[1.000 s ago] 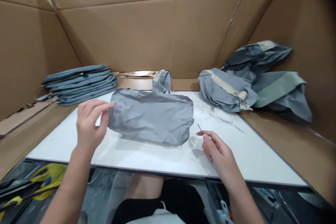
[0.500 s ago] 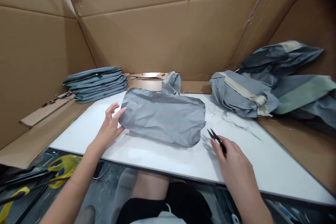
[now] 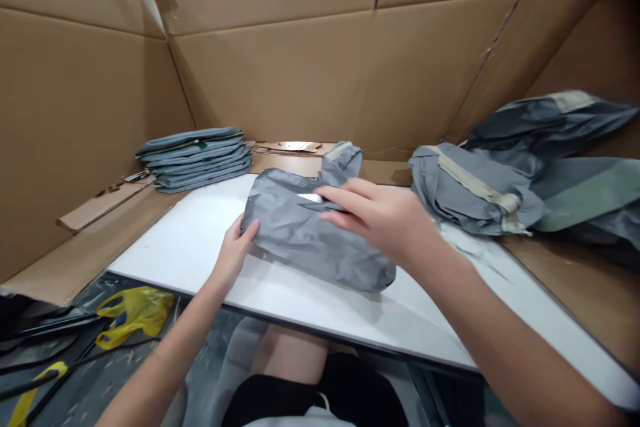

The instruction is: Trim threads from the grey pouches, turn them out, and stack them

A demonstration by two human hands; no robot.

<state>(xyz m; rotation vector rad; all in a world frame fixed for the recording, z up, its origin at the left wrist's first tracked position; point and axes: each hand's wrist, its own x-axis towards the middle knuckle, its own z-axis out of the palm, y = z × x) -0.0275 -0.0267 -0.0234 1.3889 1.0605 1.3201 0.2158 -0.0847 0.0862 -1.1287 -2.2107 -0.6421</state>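
A crumpled grey fabric piece [image 3: 305, 243] lies on the white board [image 3: 195, 243] in front of me. My left hand [image 3: 234, 252] pinches its left edge, fingers closed on the cloth. My right hand [image 3: 383, 213] reaches across above the fabric, its fingers closed round small thread snips [image 3: 315, 201] whose blades point left over the cloth. A folded tab [image 3: 343, 159] of the same piece sticks up at the back.
A neat stack of folded grey pieces [image 3: 197, 157] sits at the back left. A loose pile of grey and green pieces [image 3: 505, 180] lies at the right. Cardboard walls [image 3: 300, 73] close in the board on three sides. A yellow bag [image 3: 133, 310] lies on the floor at lower left.
My right hand has lifted off the board with the snips and swung left over the fabric. My left hand has closed on the cloth's left edge. The view has shifted.
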